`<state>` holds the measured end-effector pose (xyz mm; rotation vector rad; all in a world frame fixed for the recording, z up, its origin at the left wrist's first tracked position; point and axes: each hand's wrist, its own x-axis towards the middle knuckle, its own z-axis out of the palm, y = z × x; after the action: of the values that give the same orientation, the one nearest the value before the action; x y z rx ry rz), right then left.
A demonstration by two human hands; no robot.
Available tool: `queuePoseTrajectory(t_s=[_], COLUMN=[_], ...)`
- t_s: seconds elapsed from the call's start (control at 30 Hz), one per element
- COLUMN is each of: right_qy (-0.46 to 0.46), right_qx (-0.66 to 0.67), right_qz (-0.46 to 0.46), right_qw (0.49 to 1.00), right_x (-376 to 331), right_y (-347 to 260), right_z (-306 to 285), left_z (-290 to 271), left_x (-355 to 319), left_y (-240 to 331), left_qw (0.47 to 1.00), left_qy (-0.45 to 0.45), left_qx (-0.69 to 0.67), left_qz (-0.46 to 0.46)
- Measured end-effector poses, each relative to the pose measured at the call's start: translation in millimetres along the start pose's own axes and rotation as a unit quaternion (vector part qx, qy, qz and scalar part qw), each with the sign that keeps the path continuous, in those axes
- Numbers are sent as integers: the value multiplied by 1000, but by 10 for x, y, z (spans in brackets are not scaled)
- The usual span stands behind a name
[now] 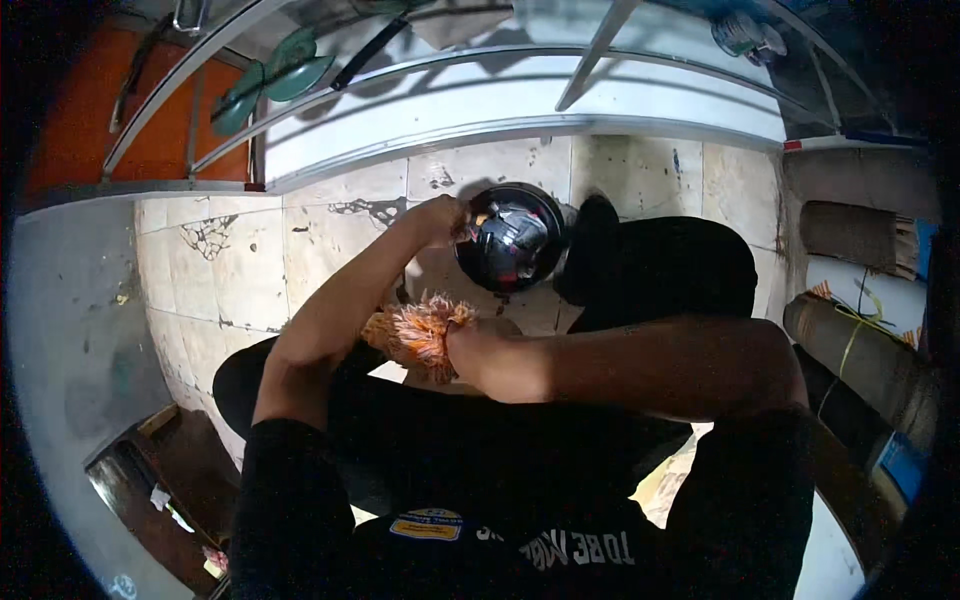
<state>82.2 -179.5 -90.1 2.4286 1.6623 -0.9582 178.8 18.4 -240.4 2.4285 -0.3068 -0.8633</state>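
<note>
My right hand [490, 360] is closed around a feather duster [420, 333], whose orange and pale tufts stick out toward my left forearm. My left hand [440, 220] is at the left rim of a round black bin [463, 262] standing on the floor ahead of me. Its fingers curl over the edge and are partly hidden. Shiny, crumpled scraps [518, 235] lie inside the bin, too jumbled to name. The duster is nearer to me than the bin and apart from it. I sit low, with my knees spread on both sides.
Ahead runs a metal-framed glass case [480, 95] with a white base. The tiled floor [245, 290] is cracked and stained. Rolled and folded cardboard [860, 335] leans at the right. At the lower left, a dark wooden box [170, 490] stands by the grey wall [75, 330].
</note>
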Motion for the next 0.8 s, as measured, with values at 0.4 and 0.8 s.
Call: queuePoseTrajectory(t_s=[0.4, 0.8], right_qy=[-198, -233], right_qx=[146, 94], right_qz=[-170, -163], right_qw=[954, 954], right_x=[-109, -158], right_y=[393, 557], right_z=[201, 468], left_z=[1634, 1617], left_x=[826, 799], left_y=[-150, 11], left_qw=[969, 906], left_qy=[103, 121], left_qx=[130, -119], left_qz=[-185, -388])
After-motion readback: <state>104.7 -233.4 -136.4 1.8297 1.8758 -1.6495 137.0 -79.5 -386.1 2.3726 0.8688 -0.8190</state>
